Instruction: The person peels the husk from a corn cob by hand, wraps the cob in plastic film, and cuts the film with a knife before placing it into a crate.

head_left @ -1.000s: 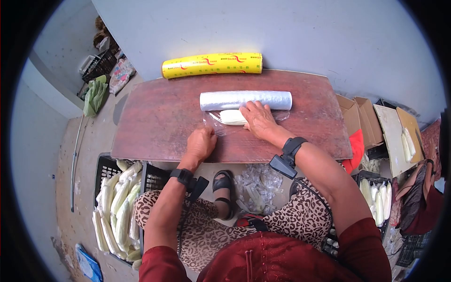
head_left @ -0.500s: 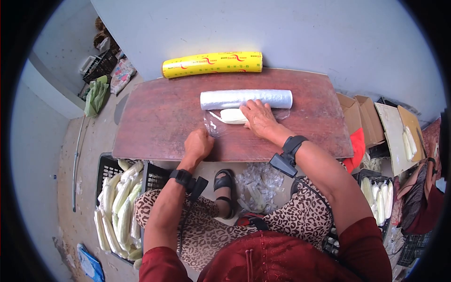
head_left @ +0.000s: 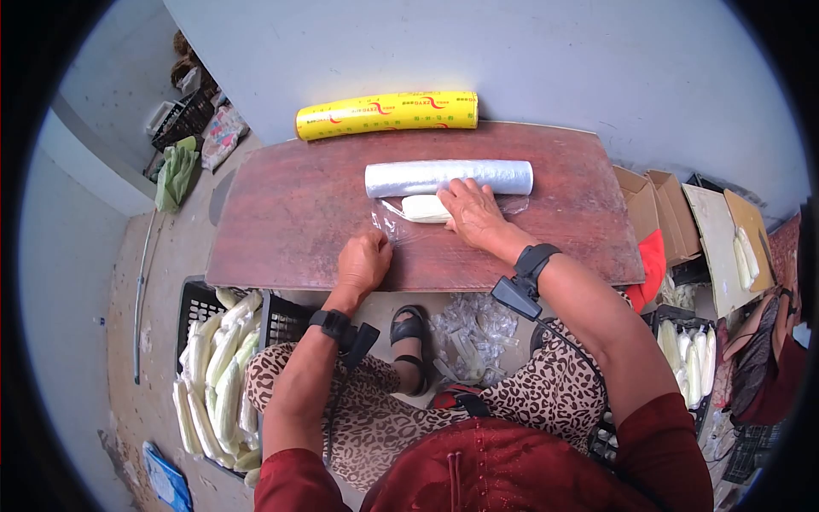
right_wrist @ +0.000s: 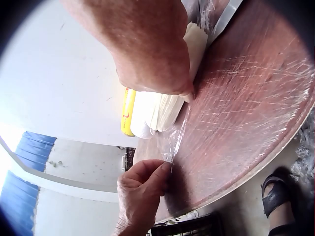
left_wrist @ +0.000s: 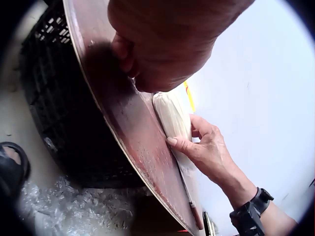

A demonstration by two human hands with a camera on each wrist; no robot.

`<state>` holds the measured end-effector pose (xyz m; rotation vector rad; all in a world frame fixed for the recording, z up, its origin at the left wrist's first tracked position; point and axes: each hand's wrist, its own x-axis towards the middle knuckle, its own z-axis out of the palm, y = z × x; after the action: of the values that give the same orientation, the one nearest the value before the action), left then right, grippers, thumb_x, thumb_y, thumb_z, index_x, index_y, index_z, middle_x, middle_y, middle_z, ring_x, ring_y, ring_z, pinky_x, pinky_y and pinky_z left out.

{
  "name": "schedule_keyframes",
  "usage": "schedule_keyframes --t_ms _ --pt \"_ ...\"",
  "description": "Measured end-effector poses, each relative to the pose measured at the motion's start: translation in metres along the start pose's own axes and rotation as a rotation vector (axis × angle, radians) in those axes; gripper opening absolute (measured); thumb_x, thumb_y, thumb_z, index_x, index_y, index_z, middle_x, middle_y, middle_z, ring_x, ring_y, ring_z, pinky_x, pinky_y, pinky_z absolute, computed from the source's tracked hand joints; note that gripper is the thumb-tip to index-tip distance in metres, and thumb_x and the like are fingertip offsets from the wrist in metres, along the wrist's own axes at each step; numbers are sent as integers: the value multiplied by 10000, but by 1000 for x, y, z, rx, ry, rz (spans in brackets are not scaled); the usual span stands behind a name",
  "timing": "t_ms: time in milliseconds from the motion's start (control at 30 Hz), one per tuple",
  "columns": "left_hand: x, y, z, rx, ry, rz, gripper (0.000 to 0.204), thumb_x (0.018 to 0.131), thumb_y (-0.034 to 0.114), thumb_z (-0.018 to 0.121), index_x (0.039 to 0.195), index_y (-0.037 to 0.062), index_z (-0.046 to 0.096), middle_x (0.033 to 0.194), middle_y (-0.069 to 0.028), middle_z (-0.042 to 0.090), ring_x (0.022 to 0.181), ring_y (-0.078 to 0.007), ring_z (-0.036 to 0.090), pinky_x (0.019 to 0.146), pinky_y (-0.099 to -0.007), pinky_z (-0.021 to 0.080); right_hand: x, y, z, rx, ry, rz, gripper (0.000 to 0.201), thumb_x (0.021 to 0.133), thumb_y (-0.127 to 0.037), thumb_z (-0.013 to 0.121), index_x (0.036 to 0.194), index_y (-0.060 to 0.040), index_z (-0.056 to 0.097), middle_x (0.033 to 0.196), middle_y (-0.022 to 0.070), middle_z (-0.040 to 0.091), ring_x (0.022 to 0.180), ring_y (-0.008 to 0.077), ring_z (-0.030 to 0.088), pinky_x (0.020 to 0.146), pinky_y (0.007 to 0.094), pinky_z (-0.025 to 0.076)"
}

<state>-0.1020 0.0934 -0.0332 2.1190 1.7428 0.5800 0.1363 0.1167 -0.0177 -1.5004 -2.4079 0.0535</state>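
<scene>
— What is being held at the near edge of the table (head_left: pixel 281 213)?

— A free corner of the clear film (head_left: pixel 401 229) is being pinched by the left hand (head_left: pixel 363 263), its grip being clamped on the film between thumb and curled fingers; this is being shown plainly in the right wrist view, where the film (right_wrist: pixel 177 140) is being stretched up from the left hand (right_wrist: pixel 142 184).

— And the pale husked cob (head_left: pixel 426 207)?

— It is being pressed down by the right hand (head_left: pixel 474 213), whose grip is being kept apart, fingers being laid flat across the cob's right end. The cob is being kept on the film sheet, near the middle of the table, just in front of the roll of clear film (head_left: pixel 450 177), which is being touched by it or nearly so.

— What else is being carried by the table?

— A yellow-wrapped roll (head_left: pixel 386 114) is being kept along the far edge, against the wall.

— And off the table?

— A black crate of pale cobs (head_left: pixel 217 375) is being kept on the floor at the left, and another crate of cobs (head_left: pixel 687 358) at the right.
</scene>
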Motion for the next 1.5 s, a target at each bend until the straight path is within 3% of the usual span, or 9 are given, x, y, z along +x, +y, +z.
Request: schedule_keyframes --t_ms 200,500,567,700,800,967,1067,1300,1500 --pt "0 1 3 184 24 130 160 829 157 565 853 18 640 941 -206 652 848 -409 636 764 -481 515 1 2 4 -11 9 -6 441 740 -127 741 1130 -73 543 1100 96 503 1075 293 477 854 464 397" --pt "-1 1 -8 98 -26 -177 182 831 156 551 871 21 666 930 -233 667 875 -424 638 778 -485 512 0 0 1 -18 22 -10 381 751 -124 725 1096 -76 571 1109 105 519 1077 299 490 862 457 405" --pt "-1 -1 -8 -12 27 -165 188 832 162 550 869 29 678 920 -225 668 861 -429 636 776 -484 514 0 1 1 -18 24 -11 383 749 -121 723 1098 -77 573 1109 104 520 1078 300 491 861 456 405" --pt "3 3 2 -105 131 26 189 840 172 556 860 36 685 920 -207 668 839 -428 632 757 -483 517 0 1 0 -6 24 -11 372 748 -121 718 1090 -78 577 1111 102 522 1084 301 492 861 458 406" --pt "4 15 6 91 34 -6 186 836 171 577 845 18 681 890 -220 664 848 -403 641 754 -460 517 1 1 2 -9 24 -10 364 750 -121 715 1084 -78 578 1111 103 522 1087 302 491 861 461 407" --pt "6 13 11 189 49 101 187 843 168 565 788 21 668 902 -202 648 819 -401 643 737 -480 524 0 0 1 -2 28 -10 349 754 -118 711 1073 -75 576 1108 106 522 1085 304 491 864 475 405" --pt "7 16 12 284 21 150 170 841 145 550 773 32 657 895 -186 643 812 -382 653 723 -473 534 0 3 5 -7 24 -12 448 739 -115 734 1138 -76 534 1093 95 496 1076 292 471 856 467 394" --pt "9 15 19 417 55 257 114 843 135 554 828 47 626 918 -166 628 779 -383 648 697 -475 529 1 3 7 -8 50 -9 311 769 -119 686 1057 -74 578 1095 107 526 1073 300 494 853 471 406" --pt "3 9 16 191 41 -30 159 834 151 550 871 7 608 979 -231 632 867 -423 635 765 -496 516 -1 3 7 -2 70 -16 289 776 -111 671 1050 -77 582 1089 106 526 1068 298 495 859 466 402"
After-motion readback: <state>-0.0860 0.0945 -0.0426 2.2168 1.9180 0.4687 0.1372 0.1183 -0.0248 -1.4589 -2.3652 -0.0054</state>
